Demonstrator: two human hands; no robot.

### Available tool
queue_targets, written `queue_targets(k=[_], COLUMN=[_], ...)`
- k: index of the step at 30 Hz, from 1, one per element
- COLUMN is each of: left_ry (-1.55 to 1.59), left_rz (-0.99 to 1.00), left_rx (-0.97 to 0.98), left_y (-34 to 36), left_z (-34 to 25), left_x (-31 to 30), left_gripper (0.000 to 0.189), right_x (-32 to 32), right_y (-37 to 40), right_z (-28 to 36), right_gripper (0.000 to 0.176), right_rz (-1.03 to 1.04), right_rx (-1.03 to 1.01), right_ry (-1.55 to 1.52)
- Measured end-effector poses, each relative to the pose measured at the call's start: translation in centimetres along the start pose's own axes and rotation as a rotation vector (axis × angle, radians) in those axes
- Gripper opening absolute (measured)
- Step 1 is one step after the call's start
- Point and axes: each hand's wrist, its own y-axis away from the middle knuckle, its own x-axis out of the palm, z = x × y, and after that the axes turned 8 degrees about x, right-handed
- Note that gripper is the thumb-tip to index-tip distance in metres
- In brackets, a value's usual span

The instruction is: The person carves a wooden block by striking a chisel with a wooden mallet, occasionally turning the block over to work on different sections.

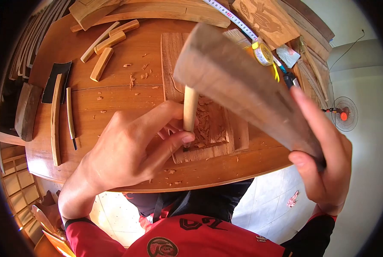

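My left hand (131, 145) pinches the pale wooden handle (190, 109) of an upright tool, whose lower end is hidden by my fingers and the work. Under it lies a brown wooden board (172, 64) with a carved recess full of wood shavings (210, 124). My right hand (328, 158) is wrapped round the narrow end of a dark wooden mallet-like block (243, 85). The block's broad end is at the top of the handle; whether they touch is hard to tell.
A yellow tape measure (263, 53) and a carved panel (266, 21) lie at the back right. Several small wooden sticks (101, 64) lie at the back left. A thin blade tool (70, 115) and a long wooden strip (55, 124) lie at the left.
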Motion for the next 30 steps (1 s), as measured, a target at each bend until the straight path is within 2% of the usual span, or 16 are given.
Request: queue_targets(k=[2, 4, 5, 8, 12, 13, 19, 21, 23, 25, 26, 28, 30], left_ry=[-0.044, -0.024, -0.015, -0.075, -0.072, -0.086, -0.16, -0.167, -0.153, -0.186, -0.199, -0.214, -0.242], left_rz=[0.097, 0.088, 0.081, 0.104, 0.109, 0.099, 0.078, 0.057, 0.027, -0.001, -0.012, -0.015, 0.004], left_rx=[-0.081, -0.063, -0.055, -0.05, -0.054, -0.05, 0.043, 0.049, 0.042, 0.112, 0.144, 0.138, 0.144], left_y=[0.0, 0.1, 0.1, 0.2, 0.3, 0.4, 0.6, 0.6, 0.5, 0.5, 0.6, 0.7, 0.6], left_z=[-1.0, -0.8, -0.6, -0.9, -1.4, -1.5, -1.1, -1.1, -0.9, -0.9, -0.9, -0.6, -0.8], left_x=[-0.7, -0.6, -0.6, -0.6, -0.6, -0.4, -0.1, 0.0, 0.2, 0.4, 0.6, 0.8, 0.6], left_gripper=[0.015, 0.016, 0.016, 0.016, 0.017, 0.018, 0.021, 0.021, 0.021, 0.019, 0.02, 0.02, 0.02], right_x=[-0.3, -0.1, 0.6, 0.1, -0.3, 0.1, 0.0, 1.1, 1.0, 0.7, 0.5, 0.3, 0.3], right_y=[-0.2, -0.3, -0.7, -1.6, -1.3, -1.7, -1.6, -1.7, -1.2, -0.6, -0.5, -0.8, -0.4], right_z=[0.4, 0.9, 0.3, 2.1, 1.7, 2.2, 2.3, 2.7, 2.4, 2.5, 2.5, 2.5, 2.3], right_gripper=[0.068, 0.068, 0.068, 0.065, 0.065, 0.066, 0.063, 0.064, 0.063, 0.063, 0.063, 0.062, 0.062], right_rz=[-0.039, -0.074, -0.055, 0.052, -0.024, 0.048, -0.012, 0.061, 0.025, -0.062, -0.051, 0.12, 0.089], right_rx=[0.022, 0.05, -0.012, 0.077, 0.098, 0.067, -0.012, 0.006, 0.028, 0.062, 0.033, -0.023, -0.03], right_ry=[-0.015, -0.043, 0.041, 0.063, -0.165, -0.046, -0.034, 0.034, -0.037, -0.18, -0.131, 0.133, 0.102])
